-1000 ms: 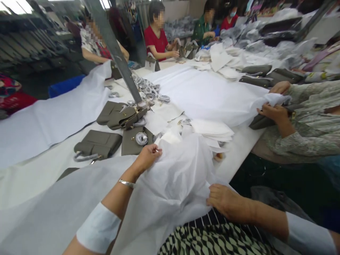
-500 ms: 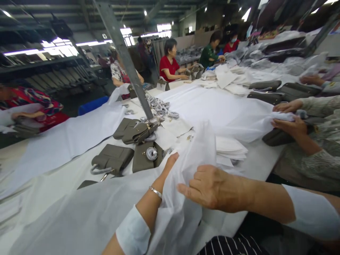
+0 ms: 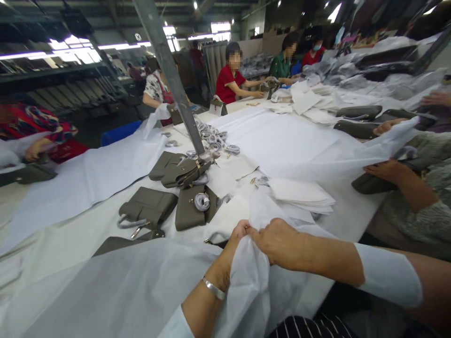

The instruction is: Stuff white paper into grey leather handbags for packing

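- The white fabric sheet I'm handling sits at the near edge of the table, bunched between my two hands and hanging down toward my lap; half a second ago it stood up higher in front of me, and now its top has dropped.
- My left hand was stretched out flat along the sheet; now I see it closed, pinching the gathered fabric.
- My right hand has come in from the right and now meets the left, its fingers clenched on the same bunch, knuckles touching.
- The rest of the sheet spreads away to the near left, over the table.
- Just beyond my hands lies a white pouch, then an olive handbag and a second olive handbag to its left.
- A stack of white cloths lies far right of my hands.
- At the right, a co-worker's hand holds another white sheet, lifted higher than before.
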{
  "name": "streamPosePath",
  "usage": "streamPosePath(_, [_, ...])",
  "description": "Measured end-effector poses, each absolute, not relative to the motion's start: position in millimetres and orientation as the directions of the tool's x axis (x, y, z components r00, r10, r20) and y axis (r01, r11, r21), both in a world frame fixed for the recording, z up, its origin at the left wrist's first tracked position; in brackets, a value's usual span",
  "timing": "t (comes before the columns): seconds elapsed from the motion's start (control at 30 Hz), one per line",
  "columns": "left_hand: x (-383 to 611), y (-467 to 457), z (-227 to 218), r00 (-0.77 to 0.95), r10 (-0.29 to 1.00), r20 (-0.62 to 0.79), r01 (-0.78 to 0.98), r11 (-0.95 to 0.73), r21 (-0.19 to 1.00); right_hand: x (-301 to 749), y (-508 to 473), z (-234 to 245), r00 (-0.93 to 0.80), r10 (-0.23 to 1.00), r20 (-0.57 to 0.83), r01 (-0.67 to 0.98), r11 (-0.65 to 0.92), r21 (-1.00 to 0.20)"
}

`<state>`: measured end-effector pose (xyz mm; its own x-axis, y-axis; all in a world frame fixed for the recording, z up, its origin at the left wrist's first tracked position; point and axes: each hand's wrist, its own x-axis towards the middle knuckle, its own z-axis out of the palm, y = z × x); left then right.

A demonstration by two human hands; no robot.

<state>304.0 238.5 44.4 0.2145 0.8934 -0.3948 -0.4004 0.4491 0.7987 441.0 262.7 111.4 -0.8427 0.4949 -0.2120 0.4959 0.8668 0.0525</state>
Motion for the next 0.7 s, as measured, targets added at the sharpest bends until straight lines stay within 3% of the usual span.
streamPosePath(0.2, [276.9, 229.2, 56.1, 0.180, 0.874, -0.452, -0.301, 0.486, 0.821, 438.5, 254.7, 126.7, -0.785, 0.454, -0.422, 0.498, 0.867, 0.008])
streamPosePath(0.37, [273.7, 205.0, 86.1, 0.471, 0.838, -0.277, -0.151, 0.386, 0.910, 423.8, 250.6, 143.9, -0.834, 0.445, -0.325, 0.465, 0.885, 0.018])
streamPosePath(0.5, [294.2, 179.9, 81.6, 0.440, 0.814, -0.380, -0.188, 0.497, 0.847, 406.3, 245.2, 157.9, -0.915, 0.314, -0.253, 0.319, 0.947, 0.023])
streamPosePath(0.6, [290.8, 165.6, 77.0, 0.304, 0.864, -0.401, -0.338, 0.491, 0.803, 413.9, 236.0, 173.8, -0.966, 0.246, 0.077, 0.250, 0.967, 0.056])
streamPosePath(0.67, [275.7, 159.0, 82.2, 0.224, 0.908, -0.353, -0.408, 0.417, 0.813, 430.9, 226.4, 181.1, -0.873, 0.259, 0.414, 0.297, 0.954, 0.028])
streamPosePath(0.7, [265.9, 156.4, 87.3, 0.194, 0.926, -0.325, -0.428, 0.378, 0.821, 440.9, 220.3, 181.6, -0.775, 0.323, 0.543, 0.356, 0.933, -0.047])
